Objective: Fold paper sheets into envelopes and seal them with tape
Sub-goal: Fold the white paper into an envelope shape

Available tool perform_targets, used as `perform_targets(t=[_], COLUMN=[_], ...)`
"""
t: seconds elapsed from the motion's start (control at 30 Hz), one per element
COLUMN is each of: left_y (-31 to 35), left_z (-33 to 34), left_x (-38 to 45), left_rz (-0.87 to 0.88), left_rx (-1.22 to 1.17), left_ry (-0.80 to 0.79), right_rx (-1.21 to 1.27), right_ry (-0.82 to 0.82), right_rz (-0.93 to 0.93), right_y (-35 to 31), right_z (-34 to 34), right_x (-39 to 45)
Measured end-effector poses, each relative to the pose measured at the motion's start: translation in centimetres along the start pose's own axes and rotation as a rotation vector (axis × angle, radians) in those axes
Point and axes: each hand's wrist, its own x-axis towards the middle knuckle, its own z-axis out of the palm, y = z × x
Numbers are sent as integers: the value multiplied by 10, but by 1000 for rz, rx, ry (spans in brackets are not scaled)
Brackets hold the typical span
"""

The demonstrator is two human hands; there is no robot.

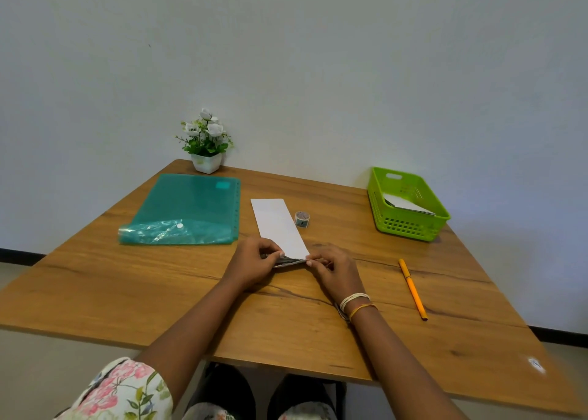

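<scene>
The long, narrow strip of folded white paper (279,224) lies flat near the middle of the worktop (159,292), its length running from the far edge toward you. Its near end is lifted slightly, and there you are pinching it from both sides: your left hand (254,262) holds the near left corner, your right hand (334,268) the near right corner, fingers curled round the edge. A darker, patterned layer shows at that raised end; what it is I cannot tell.

Judge the paper as very light, thin and limp. It will bend wherever it is unsupported and keep any crease you give it, so stray pressure will mark it. It will likely slide easily on the smooth wood. Keep your hold at the corners and edges, with the rest resting flat.

The small roll of patterned tape (302,219) stands just beside the strip's right edge. A translucent teal plastic folder (187,209) lies toward the far left corner, with a small white pot of artificial white flowers (206,142) behind it at the far edge. A lime-green plastic basket (409,225) holding white papers sits at the far right corner, and an orange pen (412,289) lies near the right edge.
</scene>
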Motion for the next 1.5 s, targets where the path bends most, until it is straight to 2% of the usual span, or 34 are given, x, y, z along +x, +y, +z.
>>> perform_targets(t=[0.3,0.43,0.53,0.63,0.7,0.83,0.97,1.27,1.5], left_y=[2,4,4,3,3,3,-4,-4,-3], left_z=[1,2,2,4,4,-8,-17,-21,-19], left_x=[-4,-6,-8,-14,-19,-27,-33,-41,-40], left_rz=[10,71,134,152,142,151,229,221,188], left_rx=[107,169,248,317,407,477,599,607,568], left_ry=[-80,-101,-145,-177,-204,-370,-452,-392,-381], right_rx=[-133,-193,-310,-396,-368,-334,-401,-533,-59], right_ry=[-28,-23,-14,-22,-95,-130,-143,-79,10], right_rz=[81,74,38,-104,-178,-172,-87,121,695], right_y=[-4,-9,-9,-13,-19,-28,-28,-34,-49], right_z=[4,8,12,15,17,17,11,13,10], right_x=[5,5,3,-3,-10,-18,-20,-14,29])
